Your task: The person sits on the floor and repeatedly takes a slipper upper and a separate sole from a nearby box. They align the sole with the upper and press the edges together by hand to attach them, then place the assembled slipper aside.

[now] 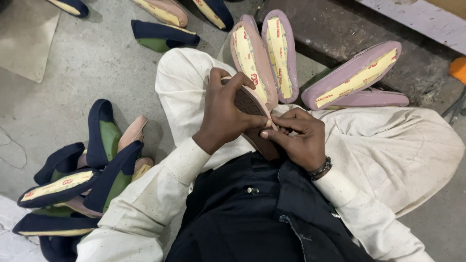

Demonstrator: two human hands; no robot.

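On the grey concrete floor (97,63) at left we see a heap of navy shoe uppers (73,184) with green lining, some showing cream insole strips. Farther off, one more navy-and-green upper (162,36) lies alone, with others along the far edge. At right, two mauve shoe forms (357,77) lean against a dark stone step (349,29). Two mauve pieces (279,56) stand upright just beyond the lap. A beige mat (24,39) lies far left.

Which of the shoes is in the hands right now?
The pink shoe with the brown ridged sole, gripped by left hand and right hand; others lie untouched on lap and floor.
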